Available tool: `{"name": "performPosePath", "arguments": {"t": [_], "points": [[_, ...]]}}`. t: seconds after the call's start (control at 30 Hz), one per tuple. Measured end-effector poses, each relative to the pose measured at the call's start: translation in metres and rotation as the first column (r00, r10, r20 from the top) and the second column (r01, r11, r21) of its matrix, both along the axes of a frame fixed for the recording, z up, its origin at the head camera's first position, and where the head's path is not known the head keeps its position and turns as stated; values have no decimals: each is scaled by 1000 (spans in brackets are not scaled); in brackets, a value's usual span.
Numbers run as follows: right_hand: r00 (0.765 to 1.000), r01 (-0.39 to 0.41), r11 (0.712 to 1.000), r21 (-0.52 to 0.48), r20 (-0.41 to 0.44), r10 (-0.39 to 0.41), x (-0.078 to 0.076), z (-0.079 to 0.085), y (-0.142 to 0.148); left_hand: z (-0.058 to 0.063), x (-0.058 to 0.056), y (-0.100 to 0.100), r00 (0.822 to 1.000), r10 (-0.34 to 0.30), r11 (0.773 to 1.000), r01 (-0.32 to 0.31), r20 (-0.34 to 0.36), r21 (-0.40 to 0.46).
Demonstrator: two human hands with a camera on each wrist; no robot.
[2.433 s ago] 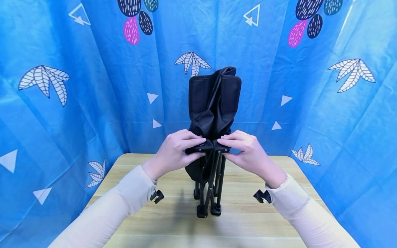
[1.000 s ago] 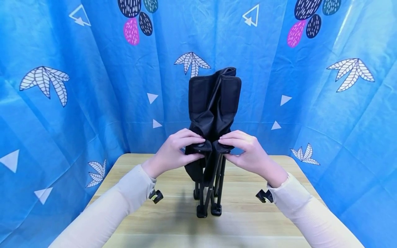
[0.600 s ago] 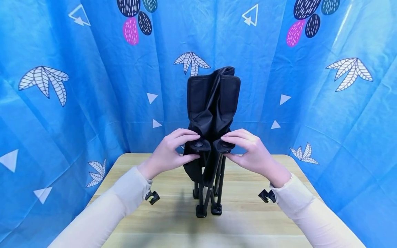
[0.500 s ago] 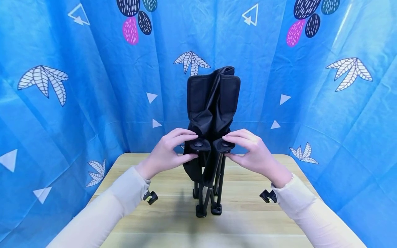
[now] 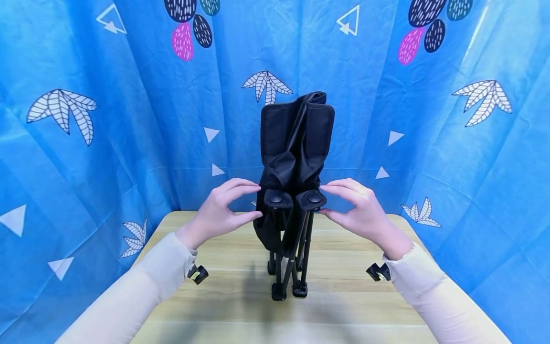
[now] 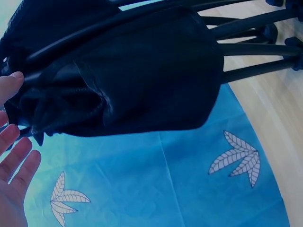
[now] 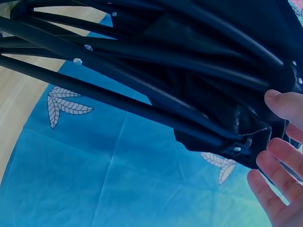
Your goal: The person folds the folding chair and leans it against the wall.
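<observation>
Gripping nothing with left hand (image 5: 216, 208) or right hand (image 5: 365, 210), uncurled at either side of the black folding chair (image 5: 296, 167). Standing folded on the wooden surface (image 5: 365, 301), midway between left and right edges.

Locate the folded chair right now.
In the head view, the chair stands just right of centre on the table, between the left hand and the right hand, in front of the blue curtain.

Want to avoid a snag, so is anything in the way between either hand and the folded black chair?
Nothing visible: in the head view, the left hand and right hand flank the folded black chair, both close to its sides, no other object between. Whether they touch it is unclear.
</observation>
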State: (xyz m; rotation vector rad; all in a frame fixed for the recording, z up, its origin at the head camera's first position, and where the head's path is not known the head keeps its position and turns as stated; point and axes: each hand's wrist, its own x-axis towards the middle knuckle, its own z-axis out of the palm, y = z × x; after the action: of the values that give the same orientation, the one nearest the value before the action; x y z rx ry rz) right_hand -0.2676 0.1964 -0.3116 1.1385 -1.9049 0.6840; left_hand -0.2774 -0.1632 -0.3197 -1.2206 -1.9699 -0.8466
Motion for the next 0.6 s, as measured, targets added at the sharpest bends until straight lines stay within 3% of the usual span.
{"name": "performPosePath", "arguments": {"t": [0.6], "points": [[995, 68, 998, -1, 71, -68, -5, -19, 11, -31, -4, -20, 989, 110, 993, -105, 100, -47]]}}
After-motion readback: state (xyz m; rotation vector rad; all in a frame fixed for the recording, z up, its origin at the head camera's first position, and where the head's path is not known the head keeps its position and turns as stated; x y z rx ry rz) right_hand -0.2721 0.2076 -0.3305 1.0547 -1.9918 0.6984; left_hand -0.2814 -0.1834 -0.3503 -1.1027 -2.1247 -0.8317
